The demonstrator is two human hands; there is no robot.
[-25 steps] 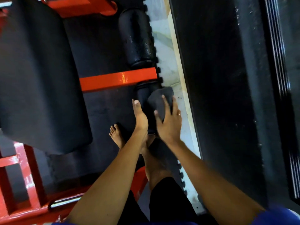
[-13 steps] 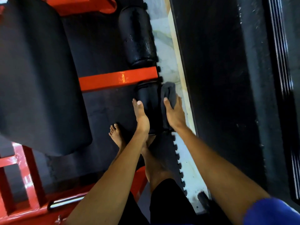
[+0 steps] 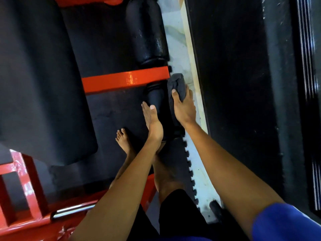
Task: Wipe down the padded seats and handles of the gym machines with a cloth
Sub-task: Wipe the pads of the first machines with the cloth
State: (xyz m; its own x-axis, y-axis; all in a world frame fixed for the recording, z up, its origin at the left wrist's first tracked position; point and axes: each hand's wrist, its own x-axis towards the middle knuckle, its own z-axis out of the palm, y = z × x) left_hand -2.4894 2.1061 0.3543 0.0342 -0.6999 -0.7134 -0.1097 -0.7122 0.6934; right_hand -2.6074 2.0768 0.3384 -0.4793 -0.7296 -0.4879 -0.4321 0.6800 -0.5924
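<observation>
On the right side of the near roller pad [image 3: 156,98]: the dark cloth [image 3: 177,84] is pressed there in a bunch, and its far end sticks out past the fingers, close to the orange bar [image 3: 125,80].
Right hand [image 3: 184,108]: it is wrapped over the cloth with the thumb on top, and the cloth is gripped.
Left hand [image 3: 153,122]: it is laid flat on the left side of the same pad, with fingers straight and nothing held.
Far roller pad [image 3: 145,32]: it is seen beyond the orange bar, well apart from both hands.
Big seat pad [image 3: 34,84]: it is seen at the left and is cut off by the picture edge.
Bare foot [image 3: 124,140]: it is planted on the black mat [image 3: 107,115], left of the left wrist, and its heel is hidden under the arm.
Hidden: part of the near roller pad is covered by the two hands, and the fingertips under the cloth cannot be made out.
</observation>
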